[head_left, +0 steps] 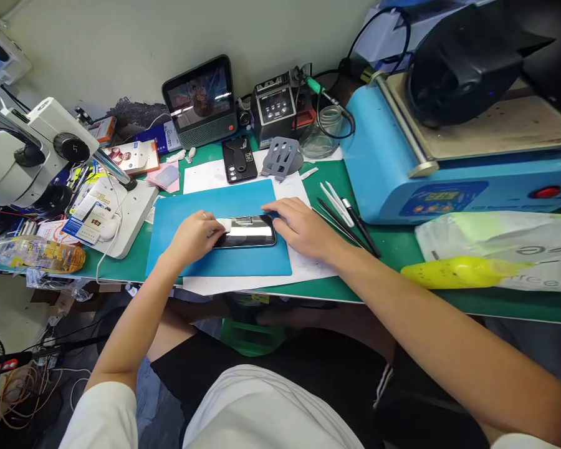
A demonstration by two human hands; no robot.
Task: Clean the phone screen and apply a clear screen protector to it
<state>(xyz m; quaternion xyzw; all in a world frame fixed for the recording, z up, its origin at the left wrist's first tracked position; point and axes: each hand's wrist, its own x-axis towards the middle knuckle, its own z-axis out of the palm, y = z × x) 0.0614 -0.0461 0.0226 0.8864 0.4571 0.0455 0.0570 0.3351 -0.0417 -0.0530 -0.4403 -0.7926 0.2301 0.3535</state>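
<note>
A smartphone (252,232) with a dark, glossy screen lies flat on a blue mat (206,265), its long side running left to right. A bright reflection crosses the screen. At the phone's left end my left hand (195,237) is closed in a pinch on a small white wipe (224,225), which touches the glass. What the wipe is made of is too small to tell. My right hand (302,227) rests at the phone's right end, fingers stretched out along the upper right corner and edge, holding nothing.
Tweezers and pen-like tools (343,215) lie right of the mat. Beyond stand a blue machine (378,181), a yellow bottle (453,272), a glass jar (320,140) and a soldering station (275,109). Behind are a cased phone (239,160) and a display (201,100); left, a microscope (51,137).
</note>
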